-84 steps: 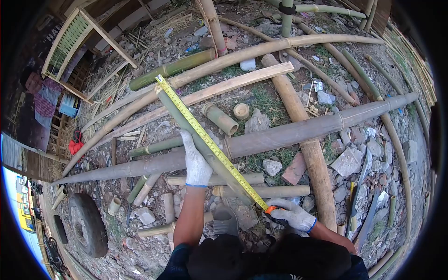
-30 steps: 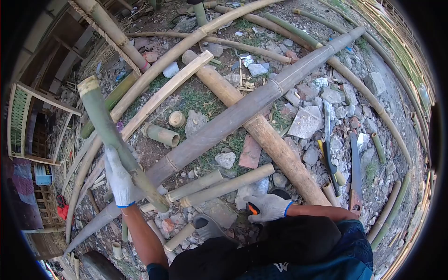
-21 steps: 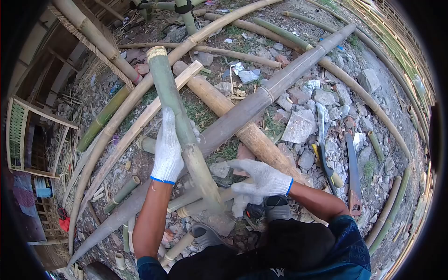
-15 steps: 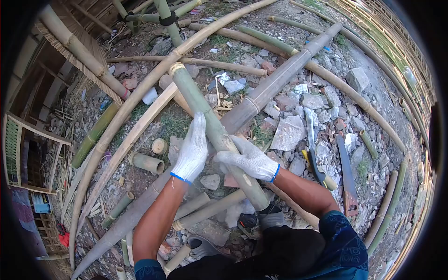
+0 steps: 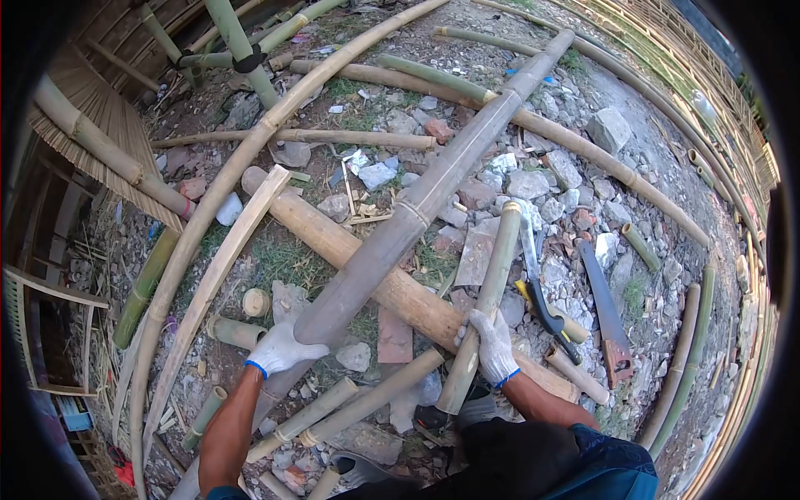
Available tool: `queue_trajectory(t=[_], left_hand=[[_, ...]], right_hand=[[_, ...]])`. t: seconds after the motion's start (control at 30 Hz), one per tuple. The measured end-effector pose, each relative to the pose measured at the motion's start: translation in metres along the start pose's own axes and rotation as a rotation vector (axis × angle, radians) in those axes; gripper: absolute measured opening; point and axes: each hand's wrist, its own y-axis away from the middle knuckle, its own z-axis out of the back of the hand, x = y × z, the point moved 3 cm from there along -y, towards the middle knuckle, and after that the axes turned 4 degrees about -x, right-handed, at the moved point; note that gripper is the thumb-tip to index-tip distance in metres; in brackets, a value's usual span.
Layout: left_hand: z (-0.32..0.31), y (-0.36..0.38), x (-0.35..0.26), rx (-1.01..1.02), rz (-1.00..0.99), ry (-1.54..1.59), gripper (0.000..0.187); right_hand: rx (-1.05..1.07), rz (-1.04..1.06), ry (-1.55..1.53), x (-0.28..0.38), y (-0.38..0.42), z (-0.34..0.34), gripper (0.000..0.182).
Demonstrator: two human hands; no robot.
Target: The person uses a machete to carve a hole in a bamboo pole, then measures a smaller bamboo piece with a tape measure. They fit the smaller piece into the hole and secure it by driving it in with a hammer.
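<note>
My left hand (image 5: 287, 348), in a white glove with a blue cuff, grips the long grey bamboo pole (image 5: 367, 271). Its thumb lies across the pole, and the other fingers are partly hidden. My right hand (image 5: 493, 346), gloved the same way, is closed around a short green bamboo piece (image 5: 492, 275) that slants near my feet. Beneath that piece and the grey pole passes a thick tan log (image 5: 408, 296). Just right of my right hand lie a machete (image 5: 533, 262) with a black handle and a handsaw (image 5: 604, 300) with a wooden handle.
Rubble and broken stones (image 5: 529, 187) cover the ground. A curved bamboo pole (image 5: 225, 187) and a split wooden strip (image 5: 225, 267) lie on the left. Cut bamboo pieces (image 5: 375, 398) are near my feet. A bamboo frame (image 5: 242, 58) stands at upper left.
The green bamboo piece, earlier in both hands across the grey pole, has moved right and tilted the other way, in my right hand only. My left hand moved down-left onto the grey pole.
</note>
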Motion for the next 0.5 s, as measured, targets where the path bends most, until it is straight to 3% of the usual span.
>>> queue_trajectory(t=[0.07, 0.1, 0.2, 0.27, 0.37, 0.5], left_hand=[[-0.010, 0.004, 0.005, -0.092, 0.001, -0.117, 0.103], [-0.009, 0.015, -0.025, -0.110, 0.028, -0.164, 0.101], [-0.024, 0.032, -0.051, -0.213, 0.203, -0.348, 0.092], [-0.043, 0.036, -0.036, -0.391, 0.114, -0.463, 0.087], [-0.067, 0.044, -0.037, -0.568, 0.037, -0.593, 0.090], [-0.081, 0.050, -0.044, -0.649, 0.056, -0.691, 0.082]], right_hand=[[-0.003, 0.084, 0.052, 0.004, 0.005, -0.006, 0.030], [-0.003, 0.123, 0.081, 0.007, 0.006, -0.011, 0.031], [-0.008, 0.275, 0.163, 0.016, 0.002, -0.022, 0.037], [-0.003, 0.384, 0.177, 0.032, -0.004, -0.030, 0.040], [0.035, 0.570, 0.123, 0.084, -0.008, -0.050, 0.046], [0.151, 0.840, 0.095, 0.186, -0.005, -0.111, 0.048]])
